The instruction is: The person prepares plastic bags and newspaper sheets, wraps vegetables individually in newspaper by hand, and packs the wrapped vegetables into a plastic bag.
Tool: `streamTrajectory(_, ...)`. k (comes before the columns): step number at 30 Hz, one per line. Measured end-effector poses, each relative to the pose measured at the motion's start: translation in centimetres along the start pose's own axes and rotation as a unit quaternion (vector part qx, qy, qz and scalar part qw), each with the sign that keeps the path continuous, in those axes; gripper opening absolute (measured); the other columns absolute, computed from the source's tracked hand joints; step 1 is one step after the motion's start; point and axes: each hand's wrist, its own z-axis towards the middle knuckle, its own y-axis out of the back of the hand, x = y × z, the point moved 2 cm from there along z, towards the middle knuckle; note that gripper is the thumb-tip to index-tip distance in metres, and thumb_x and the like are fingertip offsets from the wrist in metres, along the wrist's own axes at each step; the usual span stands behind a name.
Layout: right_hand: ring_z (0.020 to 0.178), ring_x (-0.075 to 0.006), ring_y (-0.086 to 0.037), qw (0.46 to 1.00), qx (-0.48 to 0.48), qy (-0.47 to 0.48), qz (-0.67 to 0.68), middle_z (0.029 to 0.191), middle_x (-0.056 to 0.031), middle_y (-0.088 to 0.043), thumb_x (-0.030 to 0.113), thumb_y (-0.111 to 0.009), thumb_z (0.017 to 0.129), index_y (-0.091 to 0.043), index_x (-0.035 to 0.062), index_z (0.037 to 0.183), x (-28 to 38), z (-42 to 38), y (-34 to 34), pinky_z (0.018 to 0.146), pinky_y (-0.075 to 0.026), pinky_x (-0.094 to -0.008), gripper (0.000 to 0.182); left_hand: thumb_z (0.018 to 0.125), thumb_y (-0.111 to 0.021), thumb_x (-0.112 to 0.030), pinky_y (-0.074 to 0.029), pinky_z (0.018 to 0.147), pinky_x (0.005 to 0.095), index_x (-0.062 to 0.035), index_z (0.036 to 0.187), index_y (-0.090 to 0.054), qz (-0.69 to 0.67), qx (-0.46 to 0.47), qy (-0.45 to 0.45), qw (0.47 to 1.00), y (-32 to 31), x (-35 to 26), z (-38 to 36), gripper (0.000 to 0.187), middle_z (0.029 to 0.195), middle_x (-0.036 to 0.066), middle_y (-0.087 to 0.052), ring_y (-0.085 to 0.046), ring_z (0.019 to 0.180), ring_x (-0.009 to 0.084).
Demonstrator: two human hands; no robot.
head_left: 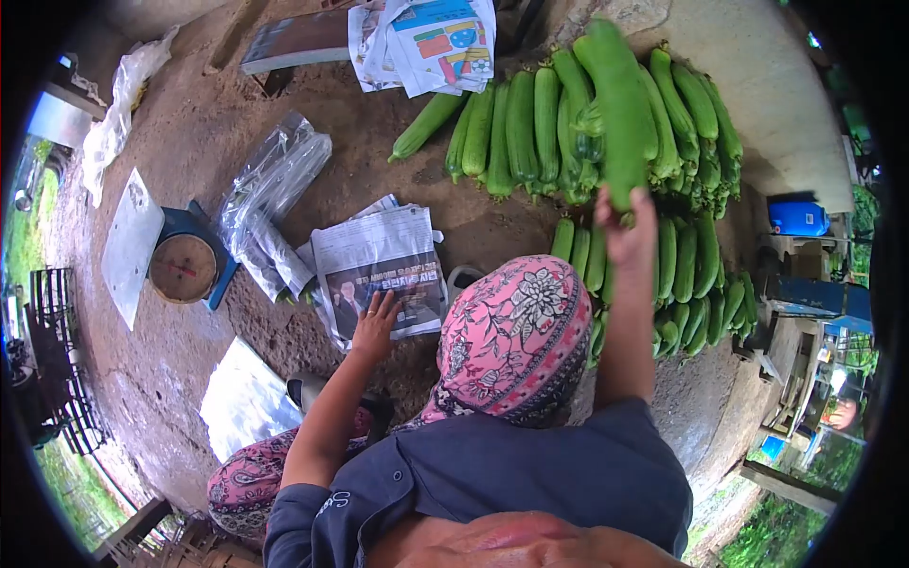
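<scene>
The right hand is closed around the near end of a long green gourd, raised to the right of the newspaper. The left hand holds nothing, its fingers spread on the newspaper's near part. Right of the newspaper lie stacked gourds in rows. Beyond it are colourful printed sheets; to its left, clear plastic bags and, farther left, a blue dial scale.
</scene>
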Motion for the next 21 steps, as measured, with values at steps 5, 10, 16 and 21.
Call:
streamTrajectory(5,0.067,-0.0139,-0.059,0.953,-0.111,0.058,-0.275,0.09,-0.0074,-0.063,0.027,-0.061,0.087,-0.047,0.0068,0.134,8.3,8.6,5.5,0.056,-0.044,-0.0245,0.053,0.073,-0.073,-0.019,-0.031,0.109,0.0509,-0.0165,0.144,-0.036,-0.01,0.001,0.006,1.0,0.3,-0.1,-0.3,0.08,0.157,0.006,-0.017,-0.016,0.144,0.0313)
streamTrajectory(10,0.084,-0.0199,-0.064,0.859,-0.145,0.062,-0.486,0.105,-0.0121,-0.063,0.033,-0.064,0.085,-0.047,0.0113,0.137,8.7,14.1,8.9,0.072,-0.05,-0.0324,0.06,0.072,-0.073,-0.018,-0.031,0.108,0.0511,-0.0157,0.144,-0.036,-0.013,-0.016,0.007,1.0,-0.1,-0.1,-0.5,0.08,0.156,0.006,-0.018,-0.016,0.144,0.0314)
streamTrajectory(16,0.115,-0.0325,-0.052,0.489,-0.152,0.459,-0.726,0.123,-0.0136,-0.058,0.03,-0.067,0.078,-0.057,0.0099,0.123,6.2,11.1,-0.5,0.097,-0.041,-0.0445,0.051,0.071,-0.073,-0.018,-0.03,0.109,0.0507,-0.0143,0.143,-0.037,-0.03,-0.027,0.004,0.999,-0.1,0.2,-0.3,0.08,0.156,0.007,-0.02,-0.017,0.144,0.0318)
streamTrajectory(21,0.114,-0.0314,-0.049,0.624,0.282,0.389,-0.616,0.124,-0.0117,-0.054,0.012,-0.065,0.073,-0.064,0.0086,0.11,-13.0,10.5,-14.3,0.096,-0.041,-0.0428,0.037,0.069,-0.075,-0.021,-0.029,0.109,0.0507,-0.0141,0.142,-0.039,-0.046,-0.024,-0.011,0.999,-0.1,0.6,0.4,0.081,0.155,0.009,-0.022,-0.018,0.144,0.0322)
